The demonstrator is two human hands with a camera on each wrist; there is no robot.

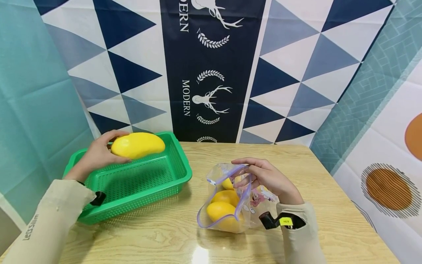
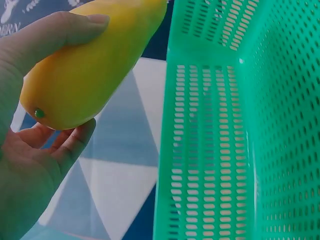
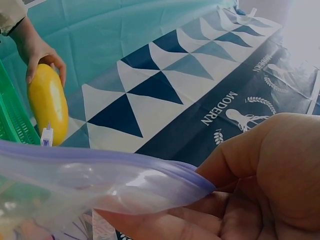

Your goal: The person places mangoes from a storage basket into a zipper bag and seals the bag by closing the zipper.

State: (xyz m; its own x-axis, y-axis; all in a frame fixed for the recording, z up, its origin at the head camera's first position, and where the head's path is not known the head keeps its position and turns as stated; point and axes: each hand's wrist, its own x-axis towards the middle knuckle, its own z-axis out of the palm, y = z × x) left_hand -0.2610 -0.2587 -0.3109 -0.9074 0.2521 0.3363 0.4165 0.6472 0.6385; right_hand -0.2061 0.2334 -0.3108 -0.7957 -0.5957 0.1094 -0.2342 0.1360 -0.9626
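"Where's the fruit?"
"Gripped in the left hand, raised by the basket's far rim, long axis roughly crosswise."
"And the bag?"
"Well to its right, nearer the wearer; the right hand pinches its rim."

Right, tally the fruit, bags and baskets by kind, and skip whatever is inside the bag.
Mango, held in the left hand: 1
Clear bag, its edge pinched by the right hand: 1
Green basket: 1
Total: 3
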